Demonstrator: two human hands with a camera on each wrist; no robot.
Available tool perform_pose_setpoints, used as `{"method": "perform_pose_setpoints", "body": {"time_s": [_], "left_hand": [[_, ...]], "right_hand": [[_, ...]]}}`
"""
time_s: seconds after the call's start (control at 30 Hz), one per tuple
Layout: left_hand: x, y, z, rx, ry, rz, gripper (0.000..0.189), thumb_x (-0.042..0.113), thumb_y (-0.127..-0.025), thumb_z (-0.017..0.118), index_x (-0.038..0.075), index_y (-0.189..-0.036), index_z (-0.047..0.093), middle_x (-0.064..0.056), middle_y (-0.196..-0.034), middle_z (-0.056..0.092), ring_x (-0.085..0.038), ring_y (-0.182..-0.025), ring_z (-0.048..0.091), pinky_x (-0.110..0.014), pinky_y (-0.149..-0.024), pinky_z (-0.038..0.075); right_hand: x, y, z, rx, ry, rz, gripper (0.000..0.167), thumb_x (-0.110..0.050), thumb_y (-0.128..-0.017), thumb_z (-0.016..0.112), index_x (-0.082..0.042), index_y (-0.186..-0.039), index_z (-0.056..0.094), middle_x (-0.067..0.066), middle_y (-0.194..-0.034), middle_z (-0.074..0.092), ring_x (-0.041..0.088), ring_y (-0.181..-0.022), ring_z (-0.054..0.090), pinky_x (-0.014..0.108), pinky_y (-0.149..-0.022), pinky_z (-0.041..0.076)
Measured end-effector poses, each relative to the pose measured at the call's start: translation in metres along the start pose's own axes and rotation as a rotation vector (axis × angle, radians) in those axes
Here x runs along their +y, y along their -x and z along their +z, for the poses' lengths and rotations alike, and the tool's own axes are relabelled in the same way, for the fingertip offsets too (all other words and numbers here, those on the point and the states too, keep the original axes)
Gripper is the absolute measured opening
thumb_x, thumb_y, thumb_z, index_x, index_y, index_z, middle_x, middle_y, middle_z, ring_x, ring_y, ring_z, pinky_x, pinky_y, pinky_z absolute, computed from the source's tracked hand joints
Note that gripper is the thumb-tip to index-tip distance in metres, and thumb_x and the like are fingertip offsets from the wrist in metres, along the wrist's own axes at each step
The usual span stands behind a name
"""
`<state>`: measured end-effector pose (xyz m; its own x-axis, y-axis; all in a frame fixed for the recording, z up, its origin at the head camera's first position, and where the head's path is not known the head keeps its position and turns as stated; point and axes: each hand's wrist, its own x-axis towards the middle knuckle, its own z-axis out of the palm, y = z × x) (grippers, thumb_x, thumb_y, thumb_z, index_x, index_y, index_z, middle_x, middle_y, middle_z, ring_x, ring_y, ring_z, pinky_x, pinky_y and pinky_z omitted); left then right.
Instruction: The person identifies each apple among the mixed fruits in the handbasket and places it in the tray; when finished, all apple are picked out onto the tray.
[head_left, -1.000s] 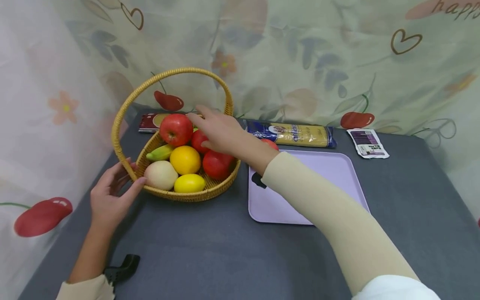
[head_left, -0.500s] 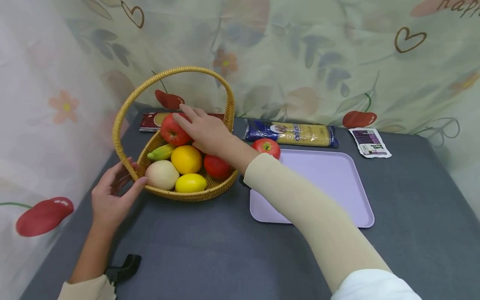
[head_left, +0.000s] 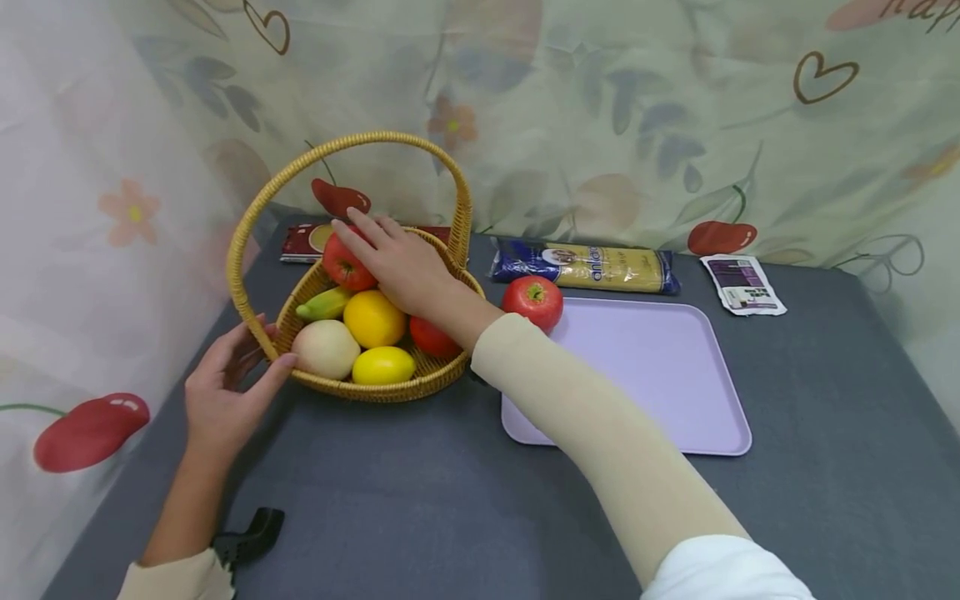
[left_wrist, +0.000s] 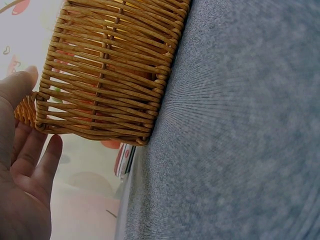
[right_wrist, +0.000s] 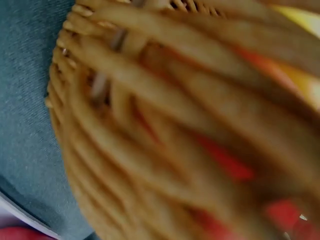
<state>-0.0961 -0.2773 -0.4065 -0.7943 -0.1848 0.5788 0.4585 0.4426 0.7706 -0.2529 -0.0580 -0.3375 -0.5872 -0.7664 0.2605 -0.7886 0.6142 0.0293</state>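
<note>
My left hand (head_left: 228,396) grips the rim of the wicker basket (head_left: 390,390) at the foot of its left handle. Thumb and fingers sit on either side of the rim in the left wrist view. My right hand (head_left: 405,267) reaches inside the handle, fingers spread over the top of a red apple (head_left: 343,262); its thumb is hidden. Around that apple lie an orange (head_left: 373,318), a yellow lemon (head_left: 383,366), a pale round fruit (head_left: 326,348), a green-yellow banana-like fruit (head_left: 324,305) and another red apple (head_left: 432,337), partly covered by my right arm.
Right of the basket is a lilac tray (head_left: 660,375), a red apple (head_left: 533,302) at its back left corner. Behind lie a pasta packet (head_left: 588,267), a purple-white sachet (head_left: 742,285) and a dark red packet (head_left: 303,242). Patterned cloth hangs behind the table (head_left: 405,500).
My right hand has moved left and now covers the upper right of the red apple, which keeps its place. My left hand stays on the basket rim.
</note>
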Motion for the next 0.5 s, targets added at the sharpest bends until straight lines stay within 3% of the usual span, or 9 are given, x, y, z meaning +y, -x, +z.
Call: {"method": "perform_pose_setpoints", "body": {"time_s": [0.17, 0.37, 0.5], "left_hand": [[0.0024, 0.0004, -0.001, -0.004, 0.003, 0.004, 0.064, -0.02, -0.075, 0.077, 0.002, -0.133, 0.063, -0.022, -0.12, 0.066, -0.018, -0.109, 0.066, -0.02, -0.093, 0.051], [0.001, -0.0002, -0.0001, 0.001, 0.005, 0.006, 0.063, -0.019, -0.075, 0.078, 0.001, -0.133, 0.063, -0.022, -0.12, 0.065, -0.017, -0.109, 0.066, -0.02, -0.093, 0.052], [-0.0012, -0.0004, 0.0001, 0.004, 0.003, 0.006, 0.063, -0.02, -0.074, 0.077, -0.002, -0.133, 0.062, -0.024, -0.12, 0.065, -0.017, -0.109, 0.066, -0.019, -0.093, 0.051]], "right_hand": [[-0.0008, -0.0003, -0.0003, -0.046, -0.074, 0.022, 0.059, -0.007, -0.107, 0.045, -0.014, -0.161, 0.022, 0.008, -0.166, 0.015, 0.031, -0.148, 0.025, 0.037, -0.113, 0.038], [0.004, -0.0025, -0.0013, -0.063, -0.187, 0.041, 0.068, -0.003, -0.099, 0.057, -0.014, -0.159, 0.028, 0.007, -0.166, 0.019, 0.027, -0.151, 0.018, 0.033, -0.119, 0.026], [0.0058, -0.003, -0.0015, -0.046, -0.223, 0.023, 0.066, -0.003, -0.098, 0.061, -0.011, -0.156, 0.032, 0.008, -0.163, 0.025, 0.025, -0.15, 0.022, 0.03, -0.119, 0.024]]}}
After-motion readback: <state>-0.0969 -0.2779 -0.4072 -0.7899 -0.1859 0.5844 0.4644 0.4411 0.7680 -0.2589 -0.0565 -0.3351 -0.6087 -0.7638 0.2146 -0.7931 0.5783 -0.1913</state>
